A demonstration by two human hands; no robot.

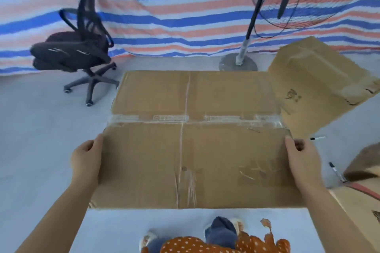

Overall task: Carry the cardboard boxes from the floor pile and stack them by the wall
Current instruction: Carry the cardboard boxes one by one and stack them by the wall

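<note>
While the large cardboard box (193, 139) was held out flat in front of the person, clear of the floor (41, 129), the job looked to be somewhere in its middle. The left hand (87, 160) gripped the box's left edge, thumb on top and fingers curled under; the right hand (302, 160) gripped the right edge in the same way. 1 second box (316, 86) already lay on the floor near the striped tarpaulin wall (185, 16), beside the fan stand (238, 63), so I judged at least 1 carry was done. More cardboard (362, 201) showed at the right edge of view, probably the pile, so further trips likely remained. 2 markers (335, 170) lay on the floor between them. An office chair (78, 51) stood well apart, left.
</note>
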